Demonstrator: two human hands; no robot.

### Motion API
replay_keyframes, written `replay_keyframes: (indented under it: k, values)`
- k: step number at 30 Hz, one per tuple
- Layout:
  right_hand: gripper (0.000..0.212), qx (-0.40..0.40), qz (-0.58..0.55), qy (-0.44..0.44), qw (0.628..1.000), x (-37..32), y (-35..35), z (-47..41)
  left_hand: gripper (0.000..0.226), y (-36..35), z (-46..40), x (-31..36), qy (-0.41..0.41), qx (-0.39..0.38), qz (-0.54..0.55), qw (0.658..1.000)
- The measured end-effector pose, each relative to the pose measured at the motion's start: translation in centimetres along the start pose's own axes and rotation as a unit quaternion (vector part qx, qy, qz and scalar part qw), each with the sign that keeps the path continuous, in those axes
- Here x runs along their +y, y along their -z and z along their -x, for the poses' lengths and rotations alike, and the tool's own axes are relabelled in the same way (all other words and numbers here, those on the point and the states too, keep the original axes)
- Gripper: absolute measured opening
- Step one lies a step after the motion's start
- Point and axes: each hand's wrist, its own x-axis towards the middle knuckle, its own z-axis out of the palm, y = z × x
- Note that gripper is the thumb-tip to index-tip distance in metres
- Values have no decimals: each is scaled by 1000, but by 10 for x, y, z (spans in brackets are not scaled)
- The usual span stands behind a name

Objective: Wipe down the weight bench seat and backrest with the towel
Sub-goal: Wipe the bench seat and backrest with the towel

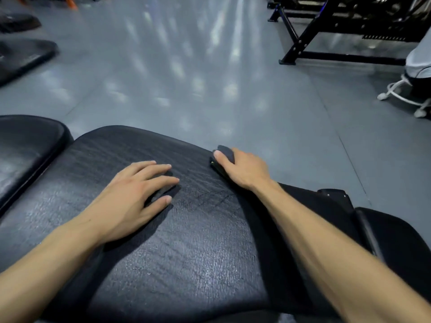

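grey gym floor (186, 78) spreads behind a black padded counter, reflections streaking across it. right hand (242, 169) sits at the far right edge of the large pad (186, 241), fingers curled over a small bunched dark towel (225, 153), thumb laid along its near side; the towel is pressed against the pad's edge, partly hidden under the hand. left hand (135, 192) lies flat on the pad nearer the middle, fingers straight and spread, holding nothing; it appears to brace the body or steady the pad. whether this pad is the seat or the backrest cannot be told for certain. a second, smaller pad (28, 155) adjoins on the left, separated by a narrow gap. a further black cushion (396, 241) shows at lower right beyond the right forearm. a black steel rack frame (303, 43) stands well apart at upper right, with a white stool base (401, 96) near it.

judgement: wiping is in hand, the towel working the pad's edge. next move calls for drawing the towel back across the broad surface under steady pressure, then shifting to the adjoining pad. the left hand would need lifting clear of the towel's path.
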Motion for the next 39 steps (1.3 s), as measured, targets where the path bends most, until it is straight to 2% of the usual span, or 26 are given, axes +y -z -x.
replay_keyframes:
  k: [2,5,7,9,12,15,17,20,22,24,26,28,31,36,39]
  values:
    - [81,-16,21,-12,1000,43,5,15,53,-1,-10,-2,-9,4,4,1000]
    - [92,-21,62,-81,995,110,21,54,50,-2,-10,-9,-24,11,8,1000]
    - [91,-1,70,-92,993,121,25,65,50,-1,-4,-19,-21,13,17,1000]
    - [91,17,86,-100,991,106,21,58,51,1,3,-32,-3,19,28,999]
    - [85,38,96,-101,990,44,2,24,52,2,13,-49,13,28,21,999]
    - [71,93,93,-18,991,-48,-20,-18,52,3,18,-61,17,35,0,999]
    - [72,103,84,25,991,-79,-25,-35,51,8,18,-69,26,46,-15,999]
    - [87,62,45,-4,997,-39,-20,-25,51,13,15,-83,26,55,-29,998]
    - [98,50,55,-63,995,9,-9,0,50,14,18,-91,30,62,-22,997]
    - [99,38,74,-133,988,37,1,22,49,13,19,-95,24,64,-13,998]
    - [93,29,81,-160,983,40,3,26,49,14,19,-98,22,59,-4,998]
    - [92,32,98,-168,980,24,0,18,49,16,21,-101,16,57,1,998]
    - [83,57,106,-144,982,-37,-10,-15,47,21,29,-112,23,71,1,997]
    - [73,84,113,17,990,-188,-39,-79,46,29,32,-119,44,92,-6,995]
    - [74,91,103,59,989,-202,-44,-75,48,34,33,-123,73,97,2,993]
